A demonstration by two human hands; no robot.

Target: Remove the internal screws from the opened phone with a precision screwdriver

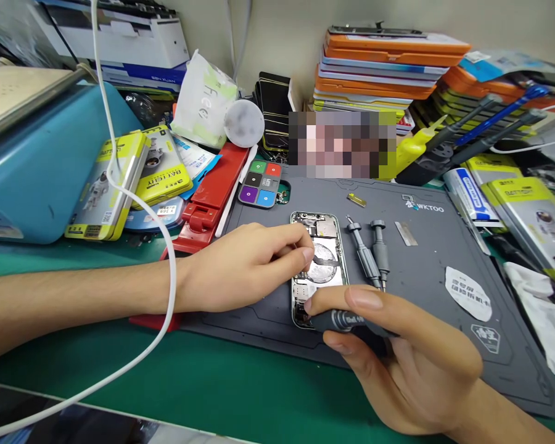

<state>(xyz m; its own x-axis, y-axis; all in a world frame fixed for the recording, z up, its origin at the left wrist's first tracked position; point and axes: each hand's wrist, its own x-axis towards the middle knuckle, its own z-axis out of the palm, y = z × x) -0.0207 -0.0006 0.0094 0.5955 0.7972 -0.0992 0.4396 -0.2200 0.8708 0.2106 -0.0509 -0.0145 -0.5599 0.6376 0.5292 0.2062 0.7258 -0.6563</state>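
Observation:
An opened phone [326,277] lies on the dark grey mat, its inner parts and a round coil showing. My left hand [259,262] reaches over its left edge with fingers curled and thumb and forefinger close together; whatever lies between the tips is hidden. In my right hand [411,357] is a grey screwdriver [345,320], held between thumb and fingers over the lower end of the phone. Its tip cannot be made out. Two more screwdrivers rest right of the phone, one [365,256] beside the other [380,250].
A white cable [172,271] hangs across my left forearm. Beyond the phone lie a coloured screw tray [259,184] and a red clamp-like tool [208,206]. Yellow battery boxes [108,185] and stacked orange cases [388,49] border the mat [425,246]. A tool holder [437,160] stands at right.

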